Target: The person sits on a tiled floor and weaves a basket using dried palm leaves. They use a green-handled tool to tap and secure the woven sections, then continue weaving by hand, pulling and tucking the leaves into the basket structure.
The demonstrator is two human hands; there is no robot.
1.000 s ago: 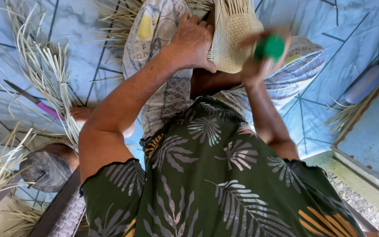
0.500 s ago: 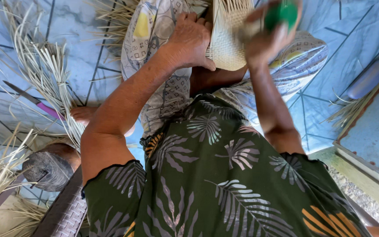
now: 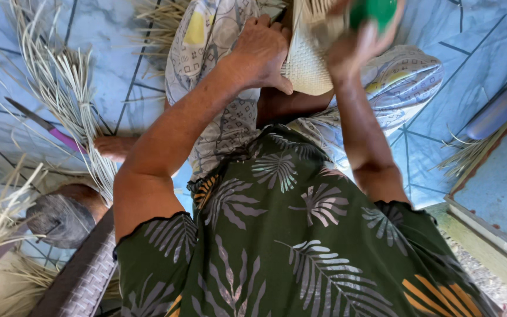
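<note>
I look straight down over my green leaf-print top at my lap. My left hand (image 3: 262, 53) grips the edge of a pale woven straw piece (image 3: 309, 58) that rests on my patterned skirt. My right hand (image 3: 362, 38) is raised at the top of the view, fingers closed around a round green object (image 3: 374, 10), just above and touching the woven piece. Loose straw ends stick up from the weave at the top edge.
A bundle of dry straw strips (image 3: 60, 94) lies on the blue tiled floor at left, with a knife with a purple handle (image 3: 48, 126) beside it. A bluish cylinder (image 3: 494, 114) lies at right near a raised step (image 3: 500, 194). A grey round object (image 3: 60, 217) sits lower left.
My right hand has risen towards the top of the view with the green object, from beside the woven piece to above it. My left hand has kept its hold.
</note>
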